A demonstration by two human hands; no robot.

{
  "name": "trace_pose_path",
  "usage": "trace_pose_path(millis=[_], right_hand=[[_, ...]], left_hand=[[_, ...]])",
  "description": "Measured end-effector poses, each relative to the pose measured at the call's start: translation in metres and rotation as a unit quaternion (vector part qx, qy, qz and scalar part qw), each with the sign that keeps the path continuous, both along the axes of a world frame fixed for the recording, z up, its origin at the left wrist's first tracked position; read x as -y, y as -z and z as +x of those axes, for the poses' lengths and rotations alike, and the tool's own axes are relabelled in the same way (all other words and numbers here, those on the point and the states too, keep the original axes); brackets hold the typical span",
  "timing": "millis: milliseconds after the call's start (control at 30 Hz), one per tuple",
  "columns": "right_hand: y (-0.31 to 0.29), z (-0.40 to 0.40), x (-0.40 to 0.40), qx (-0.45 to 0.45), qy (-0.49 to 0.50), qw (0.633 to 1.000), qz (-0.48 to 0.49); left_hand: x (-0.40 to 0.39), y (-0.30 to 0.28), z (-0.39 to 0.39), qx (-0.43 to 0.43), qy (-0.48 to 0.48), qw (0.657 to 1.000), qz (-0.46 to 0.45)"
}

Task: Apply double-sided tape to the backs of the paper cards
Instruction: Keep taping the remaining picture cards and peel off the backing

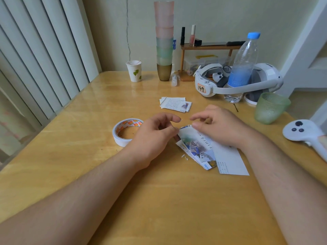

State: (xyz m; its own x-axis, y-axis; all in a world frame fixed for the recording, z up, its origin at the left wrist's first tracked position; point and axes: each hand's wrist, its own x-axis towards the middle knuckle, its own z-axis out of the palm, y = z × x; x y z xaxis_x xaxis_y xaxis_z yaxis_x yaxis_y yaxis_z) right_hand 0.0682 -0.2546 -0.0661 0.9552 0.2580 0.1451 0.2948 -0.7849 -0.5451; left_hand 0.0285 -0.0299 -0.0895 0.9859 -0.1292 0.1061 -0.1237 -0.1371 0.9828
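A fanned pile of printed paper cards (208,154) lies on the wooden table (168,200) in front of me. My left hand (155,137) pinches the top card's upper left corner between thumb and fingers. My right hand (219,126) rests over the pile's far side, its thumb and forefinger slightly apart above the card's edge. A roll of white double-sided tape (126,132) lies flat just left of my left hand. A second small stack of cards (176,104) sits farther back. Tiny white scraps (184,156) lie beside the pile.
A green frosted cup (269,107) and a white controller (306,134) sit at the right. Behind stand a headset (237,80), a water bottle (243,66), a tall stack of cups (164,39), a paper cup (134,70) and a small wooden shelf (207,47).
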Motion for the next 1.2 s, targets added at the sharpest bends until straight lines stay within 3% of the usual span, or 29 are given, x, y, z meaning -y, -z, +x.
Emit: trace_pose_path(millis=[200,433,700,933,1033,1200], right_hand=[[0.007,0.000,-0.008,-0.061,-0.039,0.992,-0.105],[0.008,-0.003,-0.010,-0.018,-0.020,0.998,-0.049],[0.006,-0.006,-0.010,-0.006,0.026,0.998,0.051],[-0.010,-0.008,-0.014,-0.027,0.096,0.951,0.293],[-0.011,-0.013,-0.025,-0.078,0.094,0.913,0.390],[-0.014,-0.021,-0.042,-0.162,0.082,0.873,0.453]], left_hand=[[0.001,0.000,0.000,0.002,0.000,1.000,0.000],[0.000,0.000,0.001,0.003,0.003,1.000,-0.018],[0.000,-0.001,0.000,-0.001,0.005,1.000,-0.030],[0.000,-0.005,-0.007,0.022,0.011,0.998,-0.061],[0.000,-0.009,-0.010,0.081,-0.005,0.997,-0.015],[-0.011,-0.014,-0.015,0.231,-0.028,0.954,0.190]])
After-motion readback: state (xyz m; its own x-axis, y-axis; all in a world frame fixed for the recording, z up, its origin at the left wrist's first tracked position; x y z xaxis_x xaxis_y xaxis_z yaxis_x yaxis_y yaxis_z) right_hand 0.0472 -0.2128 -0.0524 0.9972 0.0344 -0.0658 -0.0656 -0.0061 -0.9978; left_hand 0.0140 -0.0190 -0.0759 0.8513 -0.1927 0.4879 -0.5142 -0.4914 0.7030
